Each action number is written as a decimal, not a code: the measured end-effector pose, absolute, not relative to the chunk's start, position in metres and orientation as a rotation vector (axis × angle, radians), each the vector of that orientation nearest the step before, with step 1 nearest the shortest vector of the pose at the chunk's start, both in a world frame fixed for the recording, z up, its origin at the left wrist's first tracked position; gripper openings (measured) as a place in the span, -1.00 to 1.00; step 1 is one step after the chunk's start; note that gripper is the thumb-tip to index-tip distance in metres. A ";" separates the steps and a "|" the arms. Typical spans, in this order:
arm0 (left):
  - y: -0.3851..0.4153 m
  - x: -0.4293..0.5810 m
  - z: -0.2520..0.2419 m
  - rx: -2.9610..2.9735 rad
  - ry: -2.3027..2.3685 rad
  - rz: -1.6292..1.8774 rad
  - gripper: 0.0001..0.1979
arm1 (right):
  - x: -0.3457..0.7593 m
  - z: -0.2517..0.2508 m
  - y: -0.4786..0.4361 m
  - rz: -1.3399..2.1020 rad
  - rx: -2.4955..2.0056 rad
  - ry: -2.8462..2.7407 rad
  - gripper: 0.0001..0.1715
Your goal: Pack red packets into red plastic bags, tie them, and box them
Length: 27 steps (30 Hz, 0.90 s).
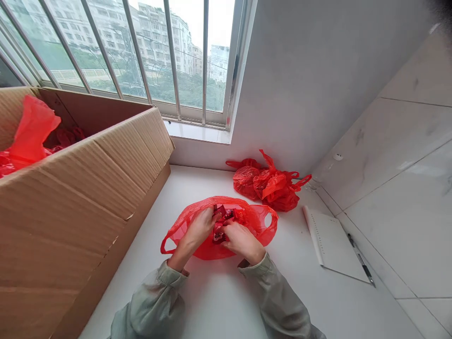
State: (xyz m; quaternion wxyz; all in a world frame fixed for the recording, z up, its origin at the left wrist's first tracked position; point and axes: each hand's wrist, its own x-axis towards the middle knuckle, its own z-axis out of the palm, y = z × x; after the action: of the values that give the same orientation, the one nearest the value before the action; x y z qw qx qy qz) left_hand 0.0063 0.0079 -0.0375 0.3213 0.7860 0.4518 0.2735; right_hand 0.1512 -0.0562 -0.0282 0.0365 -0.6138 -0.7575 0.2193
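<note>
The left hand point(200, 227) is curling its fingers shut on a bunch of red packets point(225, 218), and the right hand point(241, 240) is gripping the same bunch from the other side, fingers closed on the wrappers, so the two hands are almost touching. The packets are small and glossy, with pale print too small to read, and they are sitting in the open mouth of a red plastic bag point(252, 227). This thin, see-through bag is lying flat on the white desk point(219, 301) just in front of the person, with its handle loops spreading to either side. To the right a notebook point(332, 245) is lying closed with a pen point(360, 260) beside it. Further back, tied red bags point(271, 186) are resting against the wall. On the left a large cardboard box point(88, 188) is holding more red bags point(28, 136), under a barred window point(141, 56).
</note>
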 end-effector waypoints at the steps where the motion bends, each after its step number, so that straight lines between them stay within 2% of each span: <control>1: 0.006 0.004 -0.030 2.054 1.150 0.696 -0.80 | 0.150 -0.029 -0.055 0.663 -1.897 -2.318 -0.70; 7: 0.001 -0.008 0.001 1.848 0.913 0.595 -0.75 | 0.164 -0.027 -0.050 0.675 -1.798 -2.146 -0.76; 11: 0.001 -0.009 0.006 1.803 0.882 0.632 -0.75 | 0.183 -0.021 -0.048 0.711 -1.644 -1.792 -0.66; 17: -0.004 -0.005 0.007 1.741 0.808 0.615 -0.81 | 0.184 -0.016 -0.046 1.210 -1.228 -1.296 -0.66; 27: -0.001 -0.006 0.009 1.674 0.714 0.549 -0.75 | 0.183 -0.012 -0.047 1.148 -1.166 -1.128 -0.63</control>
State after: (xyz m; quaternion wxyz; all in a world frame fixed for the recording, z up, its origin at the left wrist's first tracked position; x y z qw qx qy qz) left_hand -0.0062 -0.0011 0.0094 0.5813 0.7166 0.3056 0.2349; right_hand 0.1828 -0.0469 -0.0125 0.5456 -0.4918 -0.4755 0.4841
